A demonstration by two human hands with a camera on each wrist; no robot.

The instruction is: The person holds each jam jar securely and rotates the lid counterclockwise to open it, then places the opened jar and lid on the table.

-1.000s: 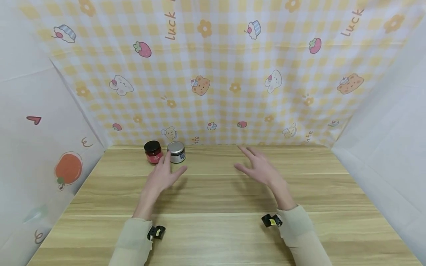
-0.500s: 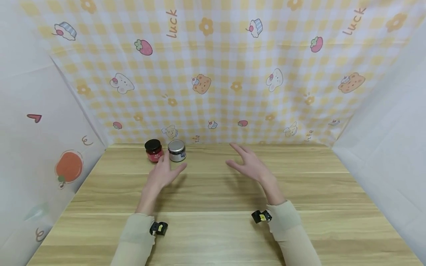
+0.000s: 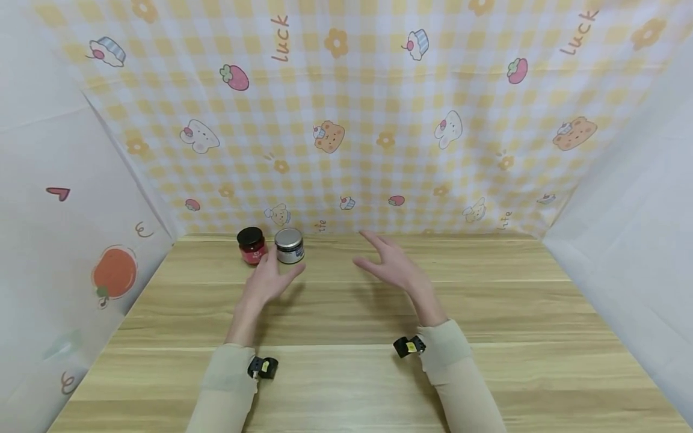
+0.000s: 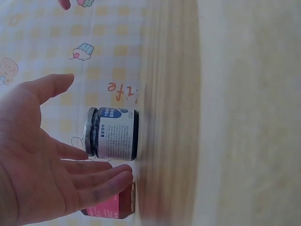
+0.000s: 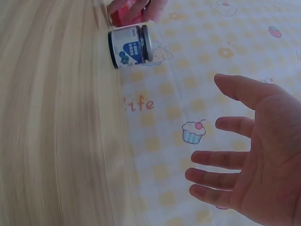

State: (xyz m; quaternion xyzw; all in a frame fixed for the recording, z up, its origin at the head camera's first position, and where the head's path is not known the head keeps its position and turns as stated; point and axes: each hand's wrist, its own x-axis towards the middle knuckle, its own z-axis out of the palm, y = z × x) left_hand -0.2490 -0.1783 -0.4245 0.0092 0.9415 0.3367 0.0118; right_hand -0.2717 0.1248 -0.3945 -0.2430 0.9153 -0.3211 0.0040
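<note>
At the far left of the counter [image 3: 346, 379] stand a black-lidded jar [image 3: 251, 238] and, just right of it, a silver-lidded jar [image 3: 290, 245]; the left hand [image 3: 268, 280], fingers spread, reaches up near both, though contact is hard to tell; the right hand [image 3: 395, 265], likewise spread, hovers farther right, apart from them.

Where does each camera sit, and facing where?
Head: on the head, facing forward and down at the table; left arm, right arm show.
Left wrist: on that wrist, facing the silver-lidded jar and red-labelled jar; left fingers show.
Right wrist: on that wrist, facing the checked cloth; right fingers show near, left fingers far.
Both wrist views share both jars.
</note>
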